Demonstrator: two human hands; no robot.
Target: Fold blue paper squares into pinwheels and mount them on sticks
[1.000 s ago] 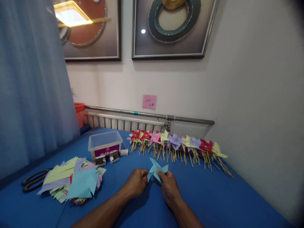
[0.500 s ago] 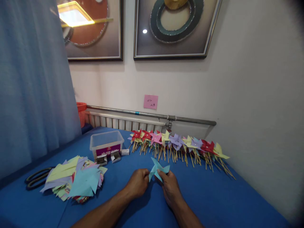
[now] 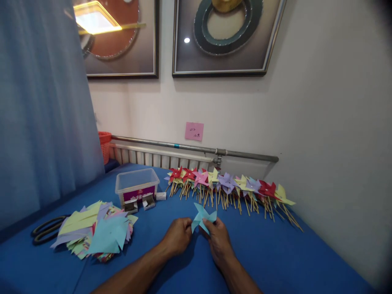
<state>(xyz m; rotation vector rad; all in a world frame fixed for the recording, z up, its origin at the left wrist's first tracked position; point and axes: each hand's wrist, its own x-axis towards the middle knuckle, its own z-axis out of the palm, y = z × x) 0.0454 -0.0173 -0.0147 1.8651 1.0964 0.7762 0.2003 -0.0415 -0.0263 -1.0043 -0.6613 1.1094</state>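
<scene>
A light blue paper pinwheel [image 3: 200, 214] with folded blades is held up just above the blue table cover. My right hand [image 3: 219, 239] is closed on it from the right, thumb pressed over its middle and fingers behind. On the other side, my left hand [image 3: 179, 235] is curled shut, its fingertips right against the left blade. What those left fingers pinch, if anything, is hidden. No stick shows on this pinwheel.
Finished pinwheels [image 3: 227, 183] on wooden sticks lie in a row along the wall. To the left are a pile of cut coloured paper [image 3: 81, 224], black-handled scissors [image 3: 45, 234], a clear plastic tub [image 3: 136, 179] and small open boxes [image 3: 148, 201]. A metal rail [image 3: 196, 148] runs behind.
The pinwheel's right blade has drawn in slightly toward the middle under my right hand. Both hands stay in nearly the same place.
</scene>
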